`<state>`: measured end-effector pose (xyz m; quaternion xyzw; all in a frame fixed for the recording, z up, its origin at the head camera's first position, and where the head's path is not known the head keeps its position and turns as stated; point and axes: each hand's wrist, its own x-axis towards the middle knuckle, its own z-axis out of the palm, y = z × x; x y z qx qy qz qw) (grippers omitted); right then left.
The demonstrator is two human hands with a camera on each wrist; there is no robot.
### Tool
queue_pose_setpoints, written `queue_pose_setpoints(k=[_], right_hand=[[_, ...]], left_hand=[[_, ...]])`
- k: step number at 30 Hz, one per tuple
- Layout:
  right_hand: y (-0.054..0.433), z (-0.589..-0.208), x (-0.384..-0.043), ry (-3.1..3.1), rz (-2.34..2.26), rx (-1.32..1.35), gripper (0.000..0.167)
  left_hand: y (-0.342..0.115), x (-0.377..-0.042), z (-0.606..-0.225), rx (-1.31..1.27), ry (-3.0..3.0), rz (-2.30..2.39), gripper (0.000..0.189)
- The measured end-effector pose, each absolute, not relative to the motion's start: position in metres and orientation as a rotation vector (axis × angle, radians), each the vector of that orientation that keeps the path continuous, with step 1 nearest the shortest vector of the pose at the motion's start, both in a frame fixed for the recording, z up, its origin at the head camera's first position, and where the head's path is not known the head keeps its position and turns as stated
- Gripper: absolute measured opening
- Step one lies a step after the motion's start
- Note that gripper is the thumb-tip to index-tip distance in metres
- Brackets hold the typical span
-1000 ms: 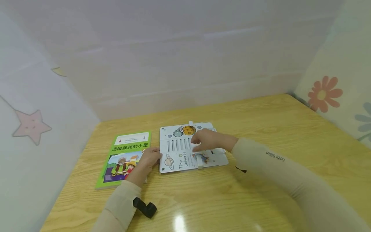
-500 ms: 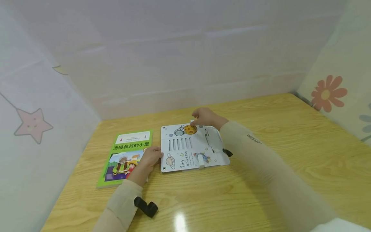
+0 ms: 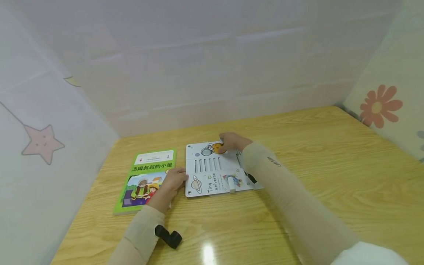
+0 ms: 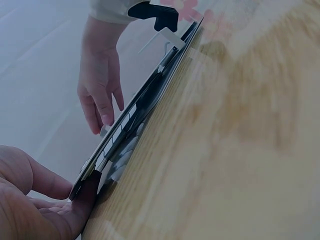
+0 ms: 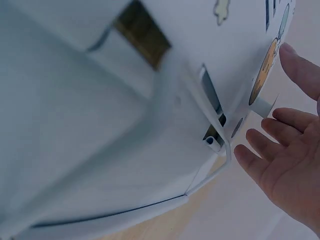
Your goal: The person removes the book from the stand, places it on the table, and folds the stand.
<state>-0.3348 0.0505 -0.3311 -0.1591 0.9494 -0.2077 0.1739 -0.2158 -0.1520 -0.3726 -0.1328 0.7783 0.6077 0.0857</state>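
Observation:
A white book stand printed with "Tiny universe", planets and a rocket lies folded on the table. My left hand pinches its left edge, thumb above and fingers underneath, as the left wrist view shows. That edge tilts up a little, with dark metal parts on the underside. At the far edge is my right hand, its thumb over the orange planet. In the right wrist view, the extended fingers come up to a small white page clip, with space between thumb and fingers. Another white page clip sits on the near edge.
A green picture book lies left of the stand, partly under my left forearm. The wooden table extends to the right. Pale walls rise behind and at both sides. A black wrist mount is strapped on my left sleeve.
My right hand has moved from above the stand's middle to its far edge, then lowered there, thumb over the planet. The left hand keeps its hold on the left edge.

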Motion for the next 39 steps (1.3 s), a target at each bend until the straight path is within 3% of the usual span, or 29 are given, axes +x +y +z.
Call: queue_pose_setpoints(k=[39], right_hand=[[0.0513, -0.3415, -0.3293, 2.759, -0.543, -0.466, 0.068]], left_hand=[[-0.1524, -0.213, -0.369, -0.47, 2.317, 1.785, 0.036]])
